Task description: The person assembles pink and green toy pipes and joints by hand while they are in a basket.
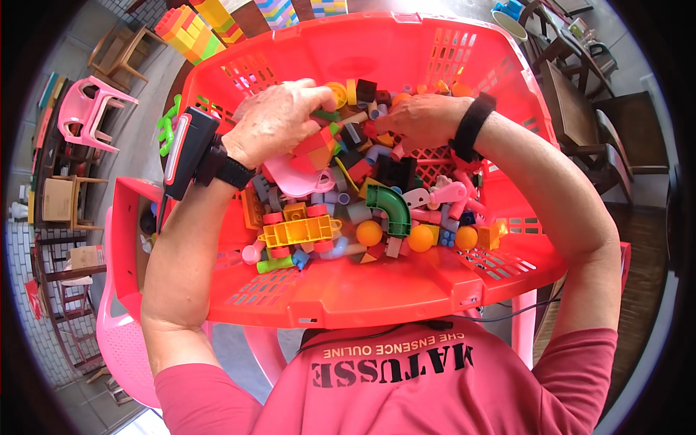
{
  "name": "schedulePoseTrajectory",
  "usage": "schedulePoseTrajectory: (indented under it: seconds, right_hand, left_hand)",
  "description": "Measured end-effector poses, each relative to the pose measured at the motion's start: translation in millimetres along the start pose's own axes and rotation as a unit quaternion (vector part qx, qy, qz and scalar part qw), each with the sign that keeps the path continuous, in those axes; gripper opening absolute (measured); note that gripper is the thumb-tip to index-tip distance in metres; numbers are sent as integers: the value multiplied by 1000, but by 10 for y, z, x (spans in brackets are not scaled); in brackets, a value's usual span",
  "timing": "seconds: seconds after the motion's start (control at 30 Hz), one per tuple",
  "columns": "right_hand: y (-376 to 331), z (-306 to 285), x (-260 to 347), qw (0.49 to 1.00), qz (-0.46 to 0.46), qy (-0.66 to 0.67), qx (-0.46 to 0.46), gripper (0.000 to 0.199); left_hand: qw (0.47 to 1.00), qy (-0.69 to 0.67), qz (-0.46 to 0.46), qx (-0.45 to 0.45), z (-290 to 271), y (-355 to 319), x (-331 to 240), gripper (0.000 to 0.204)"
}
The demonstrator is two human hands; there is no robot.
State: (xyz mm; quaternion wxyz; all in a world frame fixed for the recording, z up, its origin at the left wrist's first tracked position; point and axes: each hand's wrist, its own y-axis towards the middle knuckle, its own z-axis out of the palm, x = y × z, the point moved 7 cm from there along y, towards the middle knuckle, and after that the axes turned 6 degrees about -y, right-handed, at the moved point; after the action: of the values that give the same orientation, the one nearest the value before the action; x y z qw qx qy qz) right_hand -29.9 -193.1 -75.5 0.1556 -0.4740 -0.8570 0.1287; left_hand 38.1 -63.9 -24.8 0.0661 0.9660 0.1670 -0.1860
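Toys (395,172) are lying heaped in the red basket (377,312). The left hand (279,119) is resting at the heap's far left, half curled; the right (424,119) is resting opposite, fingers bent downward. Whether either is gripping anything, I cannot tell. Light fingertip parting is likely serving best, avoiding snags.

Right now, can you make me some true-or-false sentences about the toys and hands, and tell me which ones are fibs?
1. The left hand and right hand both reach into the red basket. True.
2. The curved piece is blue. False: it is green.
3. Three orange balls lie toward the basket's near side. True.
4. The yellow car has green wheels. False: its wheels are pink.
5. The right wrist is bare. False: a black band goes around it.
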Motion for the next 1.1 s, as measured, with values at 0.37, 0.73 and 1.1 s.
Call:
schedulePoseTrajectory:
  seconds: [0.37, 0.73, 1.1]
  right_hand:
    - [-11, -10, 4, 1000, 0, -1, 13, 30]
    - [-17, -14, 21, 1000, 4, 2, 25, 30]
    - [19, 21, 11, 999, -11, -11, 33, 32]
  left_hand:
    - [974, 10, 217, 61, 497, -111, -864, 34]
    - [962, 45, 198, 182, 732, -272, -988, 35]
    - [955, -12, 278, 100, 846, -291, -1286, 32]
